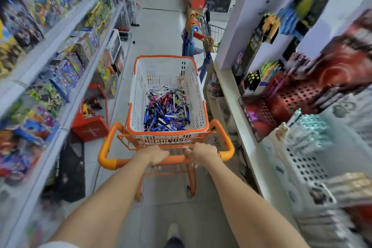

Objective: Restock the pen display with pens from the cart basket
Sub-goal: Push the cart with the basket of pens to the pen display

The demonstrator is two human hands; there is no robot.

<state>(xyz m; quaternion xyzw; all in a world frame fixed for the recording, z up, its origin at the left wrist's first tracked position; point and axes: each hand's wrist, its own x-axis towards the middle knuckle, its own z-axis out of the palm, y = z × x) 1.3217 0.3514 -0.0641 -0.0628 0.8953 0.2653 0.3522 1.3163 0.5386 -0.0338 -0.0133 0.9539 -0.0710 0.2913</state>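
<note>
An orange cart (112, 162) stands in a shop aisle in front of me. On it sits a white basket with an orange rim (138, 90). A heap of pens (167, 109), mostly blue with some red and black, covers the basket's floor. My left hand (156, 156) grips the cart's orange handle bar left of its middle. My right hand (201, 153) grips the same bar just to the right. No pen display is clearly recognisable in the blurred shelves.
Toy-box shelves (60, 32) line the left side, with a red stand (90, 128) on the floor by them. White shelving with packaged goods (302, 94) runs along the right. Further down the aisle stand umbrellas (193, 30) and a wire cart (216, 33).
</note>
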